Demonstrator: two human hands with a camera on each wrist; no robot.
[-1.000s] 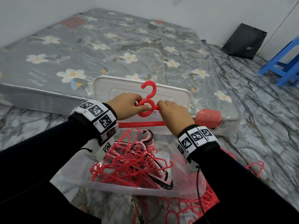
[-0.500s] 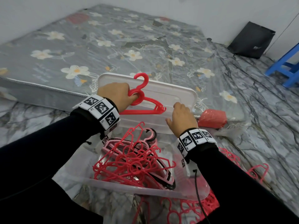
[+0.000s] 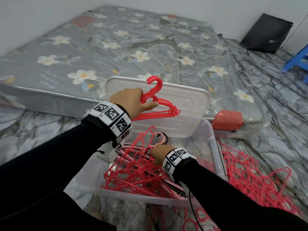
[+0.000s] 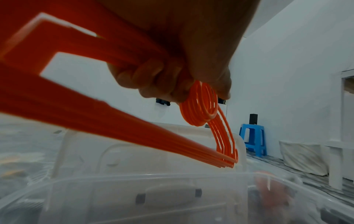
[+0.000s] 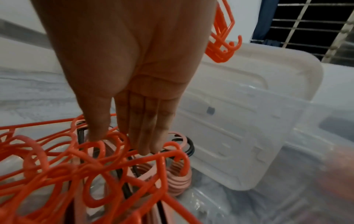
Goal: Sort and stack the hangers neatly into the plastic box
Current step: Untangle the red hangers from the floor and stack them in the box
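Since half a second ago the right hand (image 3: 159, 153) has dropped from the box's far rim into the box (image 3: 216, 157); the left hand's grip on its hangers is unchanged.

Far left, a mattress (image 3: 116, 47) with a flower print lies on the marbled floor (image 3: 275, 130). The left hand (image 3: 131, 101) is held up above the far end of the box, fingers and thumb curled round the necks of a bundle (image 3: 160, 107) of red hangers, their hooks stacked together and pointing up. The left wrist view shows the same fist (image 4: 172, 72) closed round the aligned bundle (image 4: 205, 106), whose bars run out level over the box (image 4: 172, 181).

Behind the bundle the lid (image 3: 183, 104) leans upright against the mattress edge. Below it, inside the box, lies a tangle (image 3: 141, 174) of red hangers on top of pink and black ones. The right hand reaches down into it; in the right wrist view its fingers (image 5: 145, 128) are straight and pressed together, tips touching the tangle (image 5: 95, 166) near the hooks, gripping nothing.

Right of the box a heap (image 3: 253, 180) of red hangers lies on the floor. Beyond it sit a red bag (image 3: 227, 120) beside the mattress corner, a black bag (image 3: 266, 33) against the wall, and a blue stool (image 3: 298, 60) at the edge.
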